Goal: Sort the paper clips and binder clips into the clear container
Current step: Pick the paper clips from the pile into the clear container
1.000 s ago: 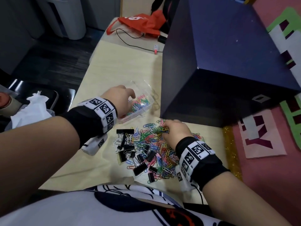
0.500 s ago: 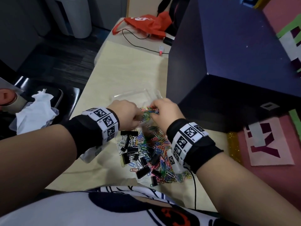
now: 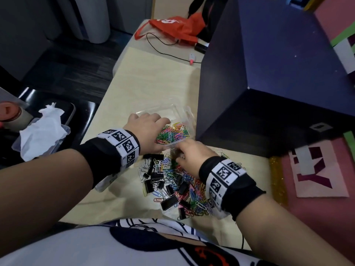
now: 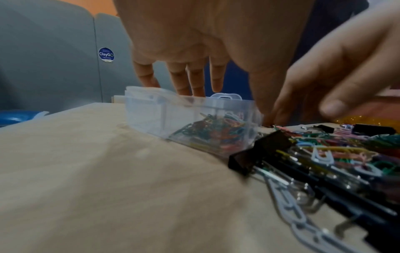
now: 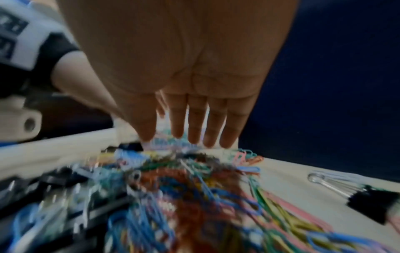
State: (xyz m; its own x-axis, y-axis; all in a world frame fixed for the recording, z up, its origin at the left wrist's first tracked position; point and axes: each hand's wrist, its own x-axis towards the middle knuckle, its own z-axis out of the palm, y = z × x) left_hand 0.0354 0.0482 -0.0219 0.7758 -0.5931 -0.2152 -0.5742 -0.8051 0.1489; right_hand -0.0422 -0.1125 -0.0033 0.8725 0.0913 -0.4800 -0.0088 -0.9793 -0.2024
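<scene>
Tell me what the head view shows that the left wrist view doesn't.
Only the head view shows the red bag, the white tissue and both marker wristbands. Only the left wrist view shows the round blue sticker and the container's latch tab. Both show the left hand with straight fingers at the clear container, colored paper clips inside it, the right hand reaching in, and black binder clips in the loose pile.

Both forearms bare, each wearing black wrist cuff (image 3: 103,156) with white band (image 3: 123,143) of square black-and-white tag markers; same on right wrist (image 3: 224,177). White camera housing (image 5: 19,118) hanging under left cuff. Torso wearing white shirt (image 3: 96,244), dark navy and red print.
</scene>
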